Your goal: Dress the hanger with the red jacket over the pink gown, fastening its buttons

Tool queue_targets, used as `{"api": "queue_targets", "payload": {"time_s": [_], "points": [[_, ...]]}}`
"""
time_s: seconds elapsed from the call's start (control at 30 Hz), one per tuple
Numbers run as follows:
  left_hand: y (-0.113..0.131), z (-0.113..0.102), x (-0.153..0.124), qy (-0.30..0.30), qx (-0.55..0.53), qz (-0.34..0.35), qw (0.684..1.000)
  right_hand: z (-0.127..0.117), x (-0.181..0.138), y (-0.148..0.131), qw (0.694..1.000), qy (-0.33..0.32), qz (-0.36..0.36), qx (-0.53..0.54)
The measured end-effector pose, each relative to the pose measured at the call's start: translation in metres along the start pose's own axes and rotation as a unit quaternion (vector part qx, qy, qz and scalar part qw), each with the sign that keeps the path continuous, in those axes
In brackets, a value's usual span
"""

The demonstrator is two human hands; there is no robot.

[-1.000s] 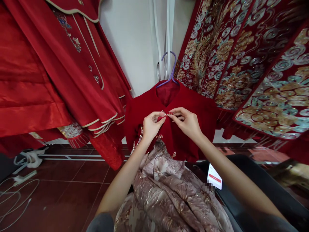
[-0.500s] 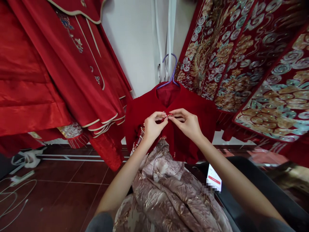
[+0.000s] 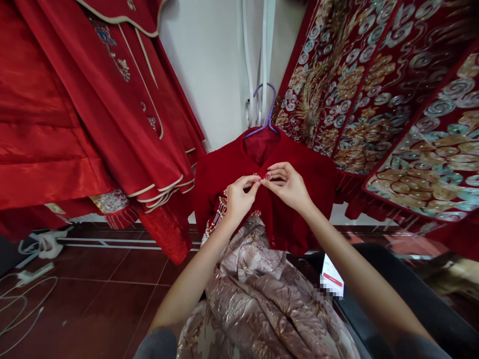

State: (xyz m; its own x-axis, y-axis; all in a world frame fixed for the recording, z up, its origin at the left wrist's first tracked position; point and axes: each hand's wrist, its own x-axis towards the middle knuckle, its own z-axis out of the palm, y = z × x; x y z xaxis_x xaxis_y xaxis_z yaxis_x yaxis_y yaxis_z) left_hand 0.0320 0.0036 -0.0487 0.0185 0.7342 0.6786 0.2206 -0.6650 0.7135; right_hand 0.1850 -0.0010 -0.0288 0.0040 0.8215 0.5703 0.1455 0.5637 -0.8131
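Observation:
A short dark red velvet jacket [image 3: 314,184] hangs on a purple hanger [image 3: 266,112] in front of a white wall. My left hand [image 3: 238,199] and my right hand [image 3: 286,185] meet at the jacket's front just below the collar. Both pinch a small beaded clasp [image 3: 261,176] between their fingertips. A beaded trim [image 3: 218,214] hangs along the jacket's left edge by my left wrist. A pinkish brocade skirt [image 3: 258,294] falls beneath the jacket, between my forearms.
Red satin robes [image 3: 93,114] hang at the left. Embroidered red and gold garments [image 3: 381,94] hang at the right. White cables [image 3: 26,289] lie on the dark red tile floor. A dark seat [image 3: 422,294] with a white card [image 3: 331,279] stands at lower right.
My right hand has risen slightly and curled its fingers tighter over the clasp. My left hand stays pinched at the same spot. The jacket hangs as before.

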Motion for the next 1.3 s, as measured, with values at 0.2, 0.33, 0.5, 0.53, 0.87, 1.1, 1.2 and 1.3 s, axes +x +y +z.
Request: {"api": "queue_targets", "payload": {"time_s": [0.2,0.33,0.5,0.53,0.87,1.1,1.2,1.3], "points": [[0.005,-0.001,-0.003,-0.003,-0.026,-0.011,1.0,-0.007,0.003,0.0,1.0,-0.021,-0.008,-0.017],[0.005,0.0,-0.002,0.005,-0.033,-0.022,0.999,-0.015,0.005,-0.002,0.998,-0.057,-0.01,-0.031],[0.002,0.002,-0.001,0.003,-0.034,-0.017,0.999,-0.013,0.005,-0.003,0.999,-0.035,-0.009,-0.026],[0.002,0.001,-0.001,0.003,-0.033,-0.015,0.999,-0.011,0.005,-0.003,0.999,-0.027,-0.007,-0.022],[-0.002,-0.003,0.007,-0.011,-0.029,0.003,1.0,-0.005,0.005,-0.002,1.0,-0.012,-0.002,-0.012],[0.002,0.003,0.002,-0.027,-0.094,-0.044,0.994,0.006,0.001,0.006,0.999,0.008,-0.046,-0.008],[0.006,0.004,-0.007,-0.008,-0.192,-0.09,0.977,0.015,-0.02,0.017,0.998,0.026,-0.057,0.011],[0.006,0.003,-0.019,0.004,-0.295,-0.144,0.945,0.019,-0.049,0.026,1.0,0.024,-0.013,-0.014]]}}
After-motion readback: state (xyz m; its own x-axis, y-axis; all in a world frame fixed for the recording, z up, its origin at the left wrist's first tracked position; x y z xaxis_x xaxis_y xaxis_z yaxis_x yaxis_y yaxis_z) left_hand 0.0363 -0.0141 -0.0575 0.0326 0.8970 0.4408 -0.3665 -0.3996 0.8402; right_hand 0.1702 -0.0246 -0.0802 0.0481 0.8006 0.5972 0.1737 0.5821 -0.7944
